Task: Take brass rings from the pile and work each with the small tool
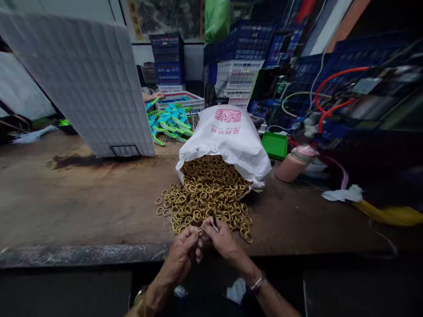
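Close together over the table's front edge, both my hands work on a brass-coloured ring (pixel 200 230). My left hand (pixel 183 252) pinches that ring between thumb and fingers. Closed around a slim, dark tool (pixel 214 219), my right hand (pixel 222 238) has its fingertips against the ring; the tool's working end is hidden. Just beyond my hands lies a heap of similar rings (pixel 206 193), spilling from the mouth of a white woven sack (pixel 228 134) with red print. Several loose rings lie at the heap's left side.
A tall whitish panel (pixel 82 83) stands on the table (pixel 132 207) at left. Behind it are blue-and-green pieces (pixel 170 121), a white crate (pixel 185 102) and another person's hand (pixel 153 96). On the right are a green tray (pixel 275 145), a pink bottle (pixel 295 163) and orange hoses (pixel 330 90).
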A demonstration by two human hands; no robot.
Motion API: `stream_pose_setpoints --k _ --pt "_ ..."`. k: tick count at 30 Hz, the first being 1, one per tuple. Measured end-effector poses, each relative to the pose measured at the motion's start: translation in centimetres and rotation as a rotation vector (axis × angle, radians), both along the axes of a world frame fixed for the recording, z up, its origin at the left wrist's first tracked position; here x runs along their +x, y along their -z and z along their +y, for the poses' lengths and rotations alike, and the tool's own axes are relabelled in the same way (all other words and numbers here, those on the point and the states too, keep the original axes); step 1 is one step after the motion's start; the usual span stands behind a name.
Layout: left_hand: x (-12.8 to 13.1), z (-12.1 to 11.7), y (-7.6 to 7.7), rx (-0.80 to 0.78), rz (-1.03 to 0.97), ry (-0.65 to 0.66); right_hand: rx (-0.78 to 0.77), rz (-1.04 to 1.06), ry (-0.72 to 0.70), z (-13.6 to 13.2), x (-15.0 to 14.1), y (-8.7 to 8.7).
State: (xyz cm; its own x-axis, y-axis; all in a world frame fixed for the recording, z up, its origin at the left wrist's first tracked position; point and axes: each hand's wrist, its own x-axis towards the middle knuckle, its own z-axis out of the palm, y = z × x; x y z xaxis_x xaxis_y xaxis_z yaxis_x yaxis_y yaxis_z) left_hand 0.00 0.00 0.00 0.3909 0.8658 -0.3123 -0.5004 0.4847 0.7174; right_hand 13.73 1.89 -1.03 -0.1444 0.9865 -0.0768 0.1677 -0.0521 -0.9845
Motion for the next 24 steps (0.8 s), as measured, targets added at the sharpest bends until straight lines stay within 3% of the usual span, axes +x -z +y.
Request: stream_pose_setpoints --k 8,15,24 --pt "-0.9 0.3 0.5 0.122 0.315 0.149 0.185 -0.217 -0.059 -0.5 0.2 -0.7" --pt "-0.9 0.1 0.6 0.092 0.227 0.064 0.211 -0.462 -0.047 -1.2 0.8 0.0" --pt "-0.6 0.0 0.9 0.137 0.294 0.06 0.175 -0.667 -0.204 -2.2 0.5 0.1"
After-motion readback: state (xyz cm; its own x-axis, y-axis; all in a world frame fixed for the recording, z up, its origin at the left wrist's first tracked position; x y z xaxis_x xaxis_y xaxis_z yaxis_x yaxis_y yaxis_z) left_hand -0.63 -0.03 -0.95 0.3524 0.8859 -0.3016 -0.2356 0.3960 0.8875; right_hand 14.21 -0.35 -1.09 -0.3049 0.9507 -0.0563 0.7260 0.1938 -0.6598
